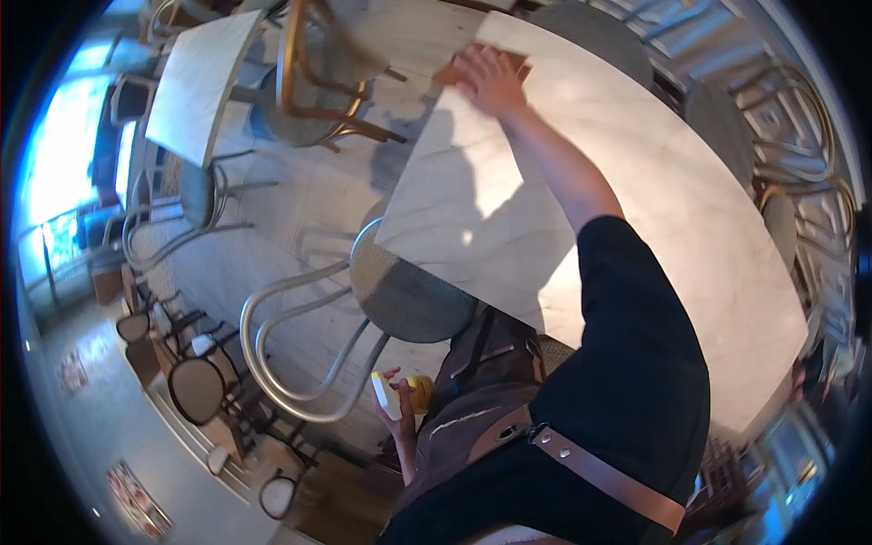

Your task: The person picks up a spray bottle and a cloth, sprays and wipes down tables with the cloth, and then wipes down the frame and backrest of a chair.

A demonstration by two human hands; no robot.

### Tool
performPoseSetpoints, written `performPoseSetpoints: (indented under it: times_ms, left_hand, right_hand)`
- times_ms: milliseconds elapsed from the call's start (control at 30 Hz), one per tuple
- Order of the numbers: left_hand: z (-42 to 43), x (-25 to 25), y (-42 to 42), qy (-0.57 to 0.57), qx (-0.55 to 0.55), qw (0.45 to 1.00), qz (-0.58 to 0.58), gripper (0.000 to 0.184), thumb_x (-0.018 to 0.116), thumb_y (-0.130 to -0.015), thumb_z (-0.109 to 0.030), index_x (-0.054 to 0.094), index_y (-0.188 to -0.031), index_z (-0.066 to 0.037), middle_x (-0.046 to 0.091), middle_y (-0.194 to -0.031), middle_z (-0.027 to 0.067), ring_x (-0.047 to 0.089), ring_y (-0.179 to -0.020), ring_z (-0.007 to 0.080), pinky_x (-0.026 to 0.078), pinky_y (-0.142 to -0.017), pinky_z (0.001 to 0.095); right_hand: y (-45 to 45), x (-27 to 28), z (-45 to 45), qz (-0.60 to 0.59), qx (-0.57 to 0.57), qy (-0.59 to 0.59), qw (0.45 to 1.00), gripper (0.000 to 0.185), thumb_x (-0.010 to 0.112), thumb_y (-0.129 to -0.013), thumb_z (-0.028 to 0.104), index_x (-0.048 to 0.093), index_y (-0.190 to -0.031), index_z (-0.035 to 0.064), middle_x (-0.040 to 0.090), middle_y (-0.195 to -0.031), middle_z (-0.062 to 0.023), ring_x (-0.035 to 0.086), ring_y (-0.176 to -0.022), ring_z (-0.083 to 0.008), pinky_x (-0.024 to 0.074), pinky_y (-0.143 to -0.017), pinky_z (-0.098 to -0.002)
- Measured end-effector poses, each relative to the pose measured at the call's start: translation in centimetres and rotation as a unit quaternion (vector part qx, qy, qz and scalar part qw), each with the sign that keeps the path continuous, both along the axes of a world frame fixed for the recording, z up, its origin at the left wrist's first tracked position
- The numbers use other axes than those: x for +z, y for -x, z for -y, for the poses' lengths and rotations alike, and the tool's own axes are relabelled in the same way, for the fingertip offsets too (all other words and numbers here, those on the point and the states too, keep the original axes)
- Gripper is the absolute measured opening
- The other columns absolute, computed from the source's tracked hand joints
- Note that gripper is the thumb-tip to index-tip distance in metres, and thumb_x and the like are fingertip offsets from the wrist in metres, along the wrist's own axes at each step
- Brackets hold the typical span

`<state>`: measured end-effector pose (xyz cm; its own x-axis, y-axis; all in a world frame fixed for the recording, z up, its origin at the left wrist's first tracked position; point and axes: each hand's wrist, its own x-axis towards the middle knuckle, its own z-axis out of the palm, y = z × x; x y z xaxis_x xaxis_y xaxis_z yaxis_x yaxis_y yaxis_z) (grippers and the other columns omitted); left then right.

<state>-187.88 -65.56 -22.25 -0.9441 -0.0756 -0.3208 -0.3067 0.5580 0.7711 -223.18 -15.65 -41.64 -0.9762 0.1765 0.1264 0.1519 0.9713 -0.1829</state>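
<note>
Head view: cloth (520,65) pressed at 12 o'clock, bottle (420,396) parked low near 6:30.
Pinning that reddish-brown cloth flat by the edge of the marble-look table (654,191) with the right hand (490,84), palm down and fingers spread wide, probably for even contact. Gripping the yellow-and-white bottle in the left hand (398,423), below the tabletop near the chair (409,295), likely to keep it handy yet out of the way.

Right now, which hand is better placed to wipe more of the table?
Probably the right hand: it lies on the cloth atop the table, while the left hand, lower down, holds the bottle.
</note>
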Motion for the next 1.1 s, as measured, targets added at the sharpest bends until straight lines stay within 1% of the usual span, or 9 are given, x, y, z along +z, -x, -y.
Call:
performPoseSetpoints:
  times_ms: [233,300,467,633,767,900,933,1000,1100]
  left_hand:
    - [-1.3,-0.6,2.2,-0.033,-0.034,0.998,0.036,0.027,0.065,-0.094,-0.002,0.054,-0.118,0.000,0.063,-0.121,0.0177,0.064,-0.075,0.0147,0.054,-0.069,0.0268]
    - [-1.8,-1.1,3.2,-0.038,-0.056,0.997,0.036,0.027,0.064,-0.093,-0.002,0.054,-0.118,0.000,0.063,-0.121,0.0178,0.064,-0.075,0.0143,0.054,-0.068,0.0262]
    - [-2.6,-2.5,5.1,-0.046,-0.114,0.992,0.040,0.029,0.064,-0.093,-0.002,0.053,-0.120,0.001,0.063,-0.121,0.0176,0.063,-0.075,0.0136,0.054,-0.070,0.0265]
    - [-3.7,-2.2,5.7,-0.045,-0.146,0.986,0.067,0.030,0.065,-0.093,-0.002,0.053,-0.120,0.002,0.063,-0.121,0.0167,0.063,-0.075,0.0131,0.054,-0.071,0.0273]
    - [-4.2,-2.2,5.8,-0.064,-0.171,0.981,0.073,0.029,0.064,-0.093,-0.001,0.053,-0.120,0.000,0.064,-0.120,0.0154,0.064,-0.075,0.0133,0.053,-0.071,0.0268]
    - [-4.8,-1.4,6.1,-0.043,-0.198,0.978,0.048,0.028,0.063,-0.093,-0.001,0.053,-0.120,-0.001,0.064,-0.120,0.0148,0.064,-0.075,0.0133,0.053,-0.071,0.0265]
    - [-4.5,-1.6,6.1,-0.049,-0.193,0.979,0.046,0.028,0.063,-0.094,-0.001,0.053,-0.120,-0.001,0.064,-0.120,0.0149,0.064,-0.076,0.0132,0.053,-0.071,0.0267]
    - [-4.9,-1.7,6.2,-0.057,-0.193,0.979,0.044,0.028,0.063,-0.094,-0.001,0.053,-0.120,-0.001,0.063,-0.121,0.0151,0.064,-0.076,0.0131,0.053,-0.071,0.0270]
    - [-5.8,-1.1,6.2,-0.040,-0.186,0.981,0.036,0.028,0.063,-0.094,-0.001,0.053,-0.119,-0.001,0.063,-0.121,0.0148,0.063,-0.077,0.0127,0.053,-0.072,0.0273]
  right_hand:
    - [-9.8,-2.1,-13.0,-0.067,-0.178,-0.024,0.982,0.066,0.037,-0.102,0.060,0.034,-0.158,0.0253,0.027,-0.166,-0.0068,0.020,-0.154,-0.0301,0.0114,-0.124,-0.0526]
    - [-16.2,-2.7,-17.9,-0.159,-0.216,-0.115,0.956,0.060,0.055,-0.095,0.049,0.050,-0.146,0.0177,0.048,-0.152,-0.0098,0.040,-0.141,-0.0323,0.0294,-0.114,-0.0530]
    - [-40.2,-3.6,-26.7,-0.114,-0.415,-0.201,0.880,0.056,0.051,-0.099,0.043,0.049,-0.149,0.0154,0.047,-0.152,-0.0130,0.042,-0.139,-0.0365,0.0315,-0.115,-0.0525]
    - [-50.7,-3.9,-24.1,0.020,-0.700,-0.003,0.714,0.071,0.031,-0.102,0.061,0.022,-0.162,0.0244,0.018,-0.169,-0.0113,0.014,-0.154,-0.0388,0.0086,-0.122,-0.0577]
    - [-41.4,-6.6,-22.8,-0.090,-0.585,-0.108,0.799,0.062,0.038,-0.103,0.049,0.038,-0.156,0.0163,0.031,-0.162,-0.0172,0.024,-0.150,-0.0412,0.0151,-0.119,-0.0605]
    - [-23.4,-2.6,-12.3,-0.176,-0.369,-0.175,0.896,0.035,0.054,-0.096,0.029,0.062,-0.119,0.0042,0.055,-0.135,-0.0190,0.046,-0.128,-0.0382,0.0311,-0.109,-0.0581]
    - [-20.8,-2.0,-8.2,-0.212,-0.318,-0.086,0.920,0.038,0.056,-0.094,0.030,0.061,-0.120,0.0022,0.056,-0.133,-0.0195,0.047,-0.128,-0.0387,0.0333,-0.108,-0.0579]
    - [-18.8,5.2,0.1,0.030,-0.220,0.064,0.973,0.045,0.058,-0.092,0.030,0.057,-0.130,0.0056,0.054,-0.136,-0.0162,0.050,-0.127,-0.0398,0.0382,-0.106,-0.0589]
    - [-25.5,0.5,12.2,-0.087,0.079,0.120,0.986,0.057,0.053,-0.099,0.040,0.045,-0.152,0.0185,0.031,-0.164,-0.0113,0.025,-0.152,-0.0342,0.0201,-0.124,-0.0539]
